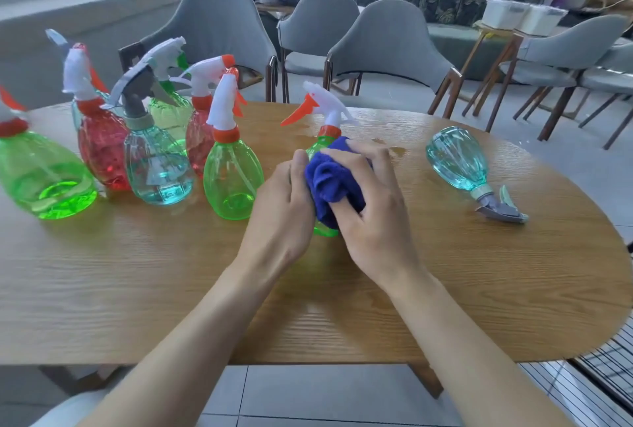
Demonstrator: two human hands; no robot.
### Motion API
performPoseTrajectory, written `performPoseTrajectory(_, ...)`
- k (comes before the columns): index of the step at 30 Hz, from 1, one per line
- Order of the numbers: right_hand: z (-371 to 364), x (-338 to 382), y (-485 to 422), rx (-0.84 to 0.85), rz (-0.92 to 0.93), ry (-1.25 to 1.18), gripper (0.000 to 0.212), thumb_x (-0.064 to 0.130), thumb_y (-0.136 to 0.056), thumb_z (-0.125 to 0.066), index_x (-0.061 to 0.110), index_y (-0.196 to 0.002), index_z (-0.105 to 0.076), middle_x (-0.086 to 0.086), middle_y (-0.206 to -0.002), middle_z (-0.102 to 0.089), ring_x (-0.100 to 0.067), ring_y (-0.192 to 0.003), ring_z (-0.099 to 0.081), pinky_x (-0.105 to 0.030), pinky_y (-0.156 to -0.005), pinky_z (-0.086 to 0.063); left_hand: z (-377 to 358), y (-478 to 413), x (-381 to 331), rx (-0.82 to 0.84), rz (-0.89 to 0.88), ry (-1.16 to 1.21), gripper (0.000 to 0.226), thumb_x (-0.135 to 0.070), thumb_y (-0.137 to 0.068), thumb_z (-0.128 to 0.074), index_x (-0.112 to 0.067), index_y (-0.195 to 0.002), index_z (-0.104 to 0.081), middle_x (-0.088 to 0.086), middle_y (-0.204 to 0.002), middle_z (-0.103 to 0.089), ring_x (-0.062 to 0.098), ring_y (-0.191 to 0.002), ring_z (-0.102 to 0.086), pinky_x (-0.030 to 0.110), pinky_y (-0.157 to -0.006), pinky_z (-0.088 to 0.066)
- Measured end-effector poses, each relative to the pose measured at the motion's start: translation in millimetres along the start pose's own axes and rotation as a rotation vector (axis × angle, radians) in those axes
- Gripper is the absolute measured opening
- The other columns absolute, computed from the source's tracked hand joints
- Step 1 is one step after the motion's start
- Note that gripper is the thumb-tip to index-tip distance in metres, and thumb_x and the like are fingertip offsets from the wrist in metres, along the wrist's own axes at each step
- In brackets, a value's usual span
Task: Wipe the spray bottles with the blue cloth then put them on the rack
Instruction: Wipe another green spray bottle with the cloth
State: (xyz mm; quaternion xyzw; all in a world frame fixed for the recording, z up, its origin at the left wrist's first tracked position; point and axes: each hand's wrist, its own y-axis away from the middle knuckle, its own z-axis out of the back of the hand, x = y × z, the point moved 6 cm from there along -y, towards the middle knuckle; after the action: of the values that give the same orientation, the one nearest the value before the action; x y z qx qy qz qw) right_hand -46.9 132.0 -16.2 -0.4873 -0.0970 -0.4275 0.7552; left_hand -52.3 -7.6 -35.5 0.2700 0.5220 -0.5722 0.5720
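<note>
The left hand is gripping the green bottle standing mid-table; the right hand is clutching the blue cloth against it. Light, slippery plastic, likely safest held by the neck.

Hands: 2, both bare; the left hand and the right hand show their backs to the camera, with knuckles and faint tendon ridges visible.
Fingers: slim; the left thumb has a short, plain nail.
Forearms: 2; the left forearm and the right forearm are bare along all of their visible length, widening toward the bottom edge.
Clothing: 1 patch of pale, whitish fabric in the lower-left corner under the left forearm, too blurred to tell which garment.
</note>
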Motion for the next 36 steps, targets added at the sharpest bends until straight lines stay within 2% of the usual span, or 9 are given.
performPoseTrajectory(4,10.0,-5.9,-1.5,-0.134,-0.113,-0.081,0.035,0.013,-0.102,-0.063,0.014,-0.138,-0.06,-0.001,-0.127,-0.057,-0.005,-0.118,-0.054,-0.011,-0.102,-0.038,-8.7,9.1,-6.4,0.019,-0.138,-0.159,0.047,-0.049,-0.115,-0.022,-0.024,-0.089,-0.052,-0.008,-0.088,-0.059,0.013,-0.087,-0.055,0.037,-0.079,-0.041)
performPoseTrajectory(9,4.3,7.8,3.2,-0.165,-0.002,-0.077,0.039,0.015,-0.1,-0.067,0.007,-0.137,-0.056,-0.005,-0.127,-0.06,-0.022,-0.116,-0.06,-0.032,-0.101,-0.048,-4.9,7.0,-8.5,-0.02,-0.178,-0.18,0.051,-0.055,-0.11,-0.016,-0.027,-0.106,-0.058,-0.011,-0.099,-0.062,0.014,-0.097,-0.058,0.032,-0.084,-0.042)
performPoseTrajectory(12,5.8,-0.5,-2.4,-0.144,-0.018,-0.052,0.034,0.01,-0.101,-0.065,0.006,-0.134,-0.058,-0.003,-0.124,-0.058,-0.012,-0.114,-0.055,-0.019,-0.102,-0.042,-3.8,4.8,-5.2,-0.003,-0.189,-0.228,0.052,-0.053,-0.112,-0.018,-0.02,-0.111,-0.059,-0.002,-0.105,-0.064,0.022,-0.102,-0.059,0.038,-0.087,-0.045)
performPoseTrajectory(17,6.7,-14.4,-4.5,-0.175,-0.162,-0.024,0.031,0.009,-0.104,-0.06,0.003,-0.134,-0.055,-0.005,-0.124,-0.051,-0.005,-0.11,-0.048,-0.004,-0.096,-0.034,-11.7,8.1,-5.1,0.023,-0.178,-0.253,0.041,-0.048,-0.114,-0.023,-0.025,-0.089,-0.045,-0.006,-0.087,-0.054,0.023,-0.086,-0.051,0.042,-0.078,-0.041)
performPoseTrajectory(22,-5.8,-5.0,-3.2,-0.127,-0.06,0.063,0.034,0.019,-0.104,-0.056,-0.001,-0.132,-0.056,-0.012,-0.126,-0.053,-0.022,-0.116,-0.054,-0.023,-0.102,-0.043,-5.3,2.8,-2.4,0.008,-0.146,-0.197,0.04,-0.045,-0.116,-0.025,-0.026,-0.101,-0.057,-0.005,-0.101,-0.065,0.02,-0.099,-0.059,0.04,-0.087,-0.046)
performPoseTrajectory(25,0.0,-14.3,-7.2,-0.12,-0.134,0.041,0.034,0.015,-0.105,-0.054,-0.001,-0.135,-0.056,-0.012,-0.125,-0.054,-0.013,-0.112,-0.051,-0.005,-0.096,-0.036,-6.5,3.3,-4.6,0.014,-0.139,-0.218,0.037,-0.046,-0.115,-0.025,-0.031,-0.091,-0.05,-0.008,-0.092,-0.059,0.019,-0.091,-0.054,0.039,-0.082,-0.041)
performPoseTrajectory(27,0.9,-16.8,-7.1,-0.114,-0.184,0.015,0.033,0.014,-0.106,-0.054,0.0,-0.137,-0.055,-0.012,-0.126,-0.054,-0.011,-0.11,-0.05,-0.002,-0.092,-0.035,-7.9,4.1,-6.3,0.008,-0.134,-0.226,0.038,-0.046,-0.115,-0.025,-0.033,-0.083,-0.043,-0.01,-0.084,-0.052,0.016,-0.085,-0.047,0.037,-0.078,-0.036)
performPoseTrajectory(32,-9.9,2.0,2.1,-0.096,0.002,0.096,0.039,0.022,-0.102,-0.051,-0.002,-0.132,-0.057,-0.014,-0.132,-0.055,-0.026,-0.123,-0.054,-0.033,-0.107,-0.045,-4.0,-2.4,1.7,0.021,0.047,-0.008,0.054,-0.046,-0.116,-0.025,-0.022,-0.078,-0.056,-0.009,-0.076,-0.06,0.014,-0.073,-0.051,0.038,-0.073,-0.041)
performPoseTrajectory(36,-13.2,18.7,9.7,-0.036,0.166,0.112,0.037,0.012,-0.094,-0.069,0.002,-0.13,-0.063,-0.012,-0.138,-0.058,-0.031,-0.134,-0.052,-0.041,-0.116,-0.041,-1.9,-5.4,12.3,0.009,0.38,0.32,0.069,-0.047,-0.116,-0.032,-0.022,-0.059,-0.061,-0.009,-0.052,-0.058,0.009,-0.05,-0.05,0.032,-0.058,-0.042)
